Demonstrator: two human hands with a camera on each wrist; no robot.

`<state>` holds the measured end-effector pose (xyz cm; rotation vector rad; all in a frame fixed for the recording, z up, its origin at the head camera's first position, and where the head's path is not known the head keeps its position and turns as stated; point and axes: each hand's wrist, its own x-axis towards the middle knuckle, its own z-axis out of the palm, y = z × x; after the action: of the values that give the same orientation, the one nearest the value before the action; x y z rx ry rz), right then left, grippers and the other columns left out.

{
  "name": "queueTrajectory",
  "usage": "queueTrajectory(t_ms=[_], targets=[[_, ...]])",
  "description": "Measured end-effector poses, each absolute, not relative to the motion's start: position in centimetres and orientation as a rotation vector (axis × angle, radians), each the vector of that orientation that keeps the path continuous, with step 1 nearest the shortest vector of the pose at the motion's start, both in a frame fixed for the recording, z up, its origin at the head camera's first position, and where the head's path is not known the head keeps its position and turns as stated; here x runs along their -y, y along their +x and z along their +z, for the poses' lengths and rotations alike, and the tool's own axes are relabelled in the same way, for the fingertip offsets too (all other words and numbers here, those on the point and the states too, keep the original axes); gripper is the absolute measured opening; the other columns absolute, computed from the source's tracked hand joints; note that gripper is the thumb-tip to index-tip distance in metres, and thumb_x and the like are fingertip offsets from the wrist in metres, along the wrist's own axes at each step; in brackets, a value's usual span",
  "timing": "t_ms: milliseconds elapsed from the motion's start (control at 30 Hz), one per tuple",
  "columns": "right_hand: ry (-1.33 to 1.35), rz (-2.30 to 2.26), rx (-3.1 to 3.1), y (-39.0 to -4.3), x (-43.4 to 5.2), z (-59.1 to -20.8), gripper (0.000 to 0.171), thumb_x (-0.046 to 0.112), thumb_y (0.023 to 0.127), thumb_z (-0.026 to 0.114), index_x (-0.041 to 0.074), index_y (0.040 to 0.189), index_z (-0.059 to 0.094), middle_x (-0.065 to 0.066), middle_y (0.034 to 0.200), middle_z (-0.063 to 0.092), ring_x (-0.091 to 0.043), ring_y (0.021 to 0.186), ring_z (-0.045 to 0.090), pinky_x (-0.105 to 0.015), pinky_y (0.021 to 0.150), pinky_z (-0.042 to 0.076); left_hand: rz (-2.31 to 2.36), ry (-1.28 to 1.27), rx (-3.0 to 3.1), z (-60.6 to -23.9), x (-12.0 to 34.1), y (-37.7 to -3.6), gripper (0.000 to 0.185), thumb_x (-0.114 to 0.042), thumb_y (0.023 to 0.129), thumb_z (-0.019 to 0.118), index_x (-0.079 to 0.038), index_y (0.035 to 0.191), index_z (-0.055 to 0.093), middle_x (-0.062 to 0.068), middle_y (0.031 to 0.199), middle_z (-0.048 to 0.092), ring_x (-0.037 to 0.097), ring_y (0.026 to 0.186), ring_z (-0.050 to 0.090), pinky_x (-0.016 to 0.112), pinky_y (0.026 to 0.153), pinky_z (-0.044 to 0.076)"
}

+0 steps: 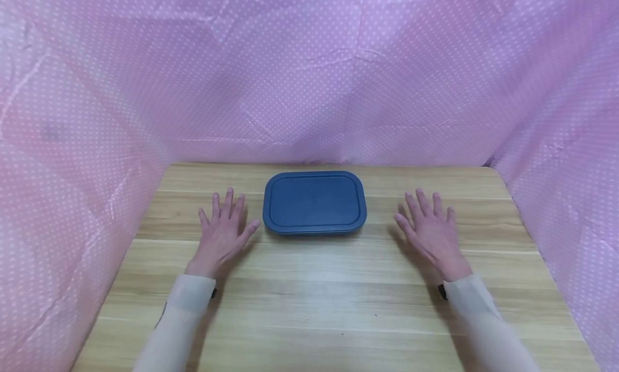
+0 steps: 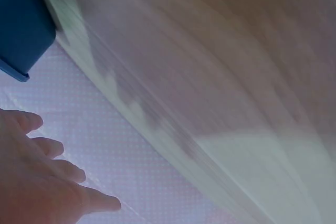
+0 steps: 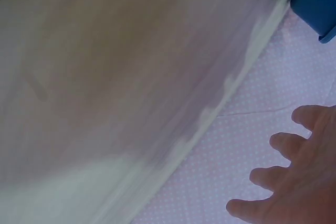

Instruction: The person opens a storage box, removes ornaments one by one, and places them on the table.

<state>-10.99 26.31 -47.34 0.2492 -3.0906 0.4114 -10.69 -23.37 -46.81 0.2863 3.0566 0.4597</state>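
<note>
A dark blue rectangular lidded box (image 1: 315, 202) with rounded corners sits on the table toward the back, its flat lid on top. To its left, my left hand (image 1: 221, 235) is held with fingers spread and holds nothing; the thumb tip comes near the box's left side. On the other side, my right hand (image 1: 434, 233) has its fingers spread too, farther from the box and with nothing in it. Both hands cast shadows on the wood. Each wrist view shows a corner of the box, in the left one the blue wall (image 2: 23, 19), in the right one likewise (image 3: 317, 1).
The light wood-grain table (image 1: 309, 307) has rounded back corners. Pink cloth with white dots (image 1: 309, 81) hangs behind it and along both sides. Light sleeves cover both forearms, and a small dark piece shows at each cuff.
</note>
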Motion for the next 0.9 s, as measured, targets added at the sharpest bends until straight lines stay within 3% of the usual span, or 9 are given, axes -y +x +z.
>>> queueTrajectory(t_ms=[633,900], targets=[[0.276,0.794,3.029,-10.9,-21.3,-47.1,0.078,0.058,0.109,0.030,0.003,0.164,0.023,-0.021,0.169,0.020,-0.052,0.153,0.014,-0.074,0.116,0.012,0.993,0.164,-2.938,-46.1,20.7,-11.1,0.082,-0.059,0.108,0.034,-0.008,0.167,0.012,0.013,0.173,0.001,0.048,0.156,-0.003,0.077,0.115,-0.001],[0.252,1.089,2.965,-11.0,-19.5,-46.9,0.076,0.057,0.109,0.034,0.005,0.164,0.025,-0.018,0.169,0.023,-0.044,0.156,0.015,-0.062,0.123,0.012,1.208,0.108,-2.848,-46.0,19.3,-11.4,0.077,-0.058,0.109,0.031,-0.010,0.167,0.014,0.013,0.173,0.008,0.041,0.158,0.000,0.069,0.120,0.000]])
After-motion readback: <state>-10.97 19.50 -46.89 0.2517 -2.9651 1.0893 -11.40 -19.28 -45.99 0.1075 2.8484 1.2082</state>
